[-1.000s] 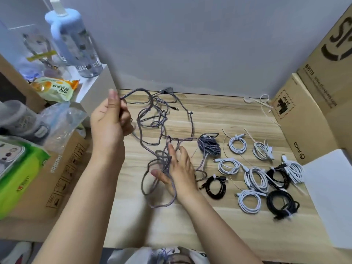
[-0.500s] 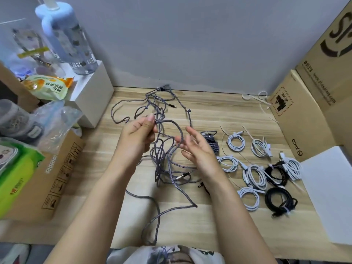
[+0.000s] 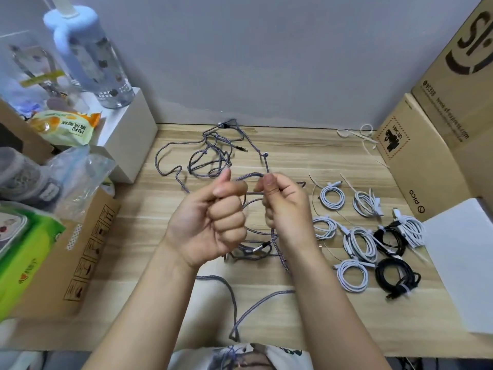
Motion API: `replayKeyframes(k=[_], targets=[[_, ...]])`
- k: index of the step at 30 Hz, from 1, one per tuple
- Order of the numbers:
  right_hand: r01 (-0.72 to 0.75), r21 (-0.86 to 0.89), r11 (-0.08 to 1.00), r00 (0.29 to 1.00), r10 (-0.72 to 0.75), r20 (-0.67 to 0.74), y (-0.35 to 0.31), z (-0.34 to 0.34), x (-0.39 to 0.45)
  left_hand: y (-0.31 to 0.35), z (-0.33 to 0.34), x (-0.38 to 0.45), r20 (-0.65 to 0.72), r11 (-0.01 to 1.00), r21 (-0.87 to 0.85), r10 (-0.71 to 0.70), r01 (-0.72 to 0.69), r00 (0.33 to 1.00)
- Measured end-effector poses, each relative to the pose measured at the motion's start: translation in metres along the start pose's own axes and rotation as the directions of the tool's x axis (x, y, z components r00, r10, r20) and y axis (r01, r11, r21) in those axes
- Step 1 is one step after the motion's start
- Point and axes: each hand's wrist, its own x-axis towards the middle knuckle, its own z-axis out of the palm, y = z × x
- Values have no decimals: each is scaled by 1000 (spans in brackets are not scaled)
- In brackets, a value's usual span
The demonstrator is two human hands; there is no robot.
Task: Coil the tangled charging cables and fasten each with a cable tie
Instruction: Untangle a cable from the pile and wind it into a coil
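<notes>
At centre frame above the counter (image 3: 160, 276), the left hand (image 3: 213, 220) and right hand (image 3: 285, 206) each grip the grey braided cable (image 3: 253, 176), whose tangle trails toward upper centre; untangling is under way, and coiling likely requires freeing one end first.

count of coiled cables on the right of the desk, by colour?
White coiled cables: 7, e.g.
Black coiled cables: 2, and
Total: 9 coiled and tied
Not counted: the grey braided cable tangle, gripped by the left hand and the right hand.
</notes>
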Motion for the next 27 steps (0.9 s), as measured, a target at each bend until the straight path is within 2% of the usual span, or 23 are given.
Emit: replayKeyframes(k=[3,7,8,10,11,13,16,21,25,27], targets=[[-20,-226,974,988,54,144,18,16,-5,8,13,1,57,991,-126,56,-49,997],[-92,-388,917,944,204,260,16,29,-14,20,13,5,-44,971,-88,218,-221,975],[-86,-437,895,938,220,266,11,29,-15,20,11,11,-114,960,-36,273,-279,955],[-33,-554,832,938,218,271,2,26,-17,16,9,14,-310,904,225,421,-364,853],[5,-612,791,935,213,282,-1,24,-18,16,8,15,-330,862,345,481,-370,812],[66,-714,697,927,221,301,-6,25,-21,14,8,16,-347,815,485,511,-315,786],[102,-804,585,942,204,268,-10,25,-27,15,6,13,-380,794,573,476,-202,793],[130,-800,586,945,169,279,-19,22,-31,12,10,6,-365,781,612,421,-127,830],[150,-813,562,946,157,283,-19,22,-33,10,12,4,-375,652,757,390,35,841],[151,-788,596,955,119,273,-21,15,-31,11,8,1,-406,583,800,347,144,846]])
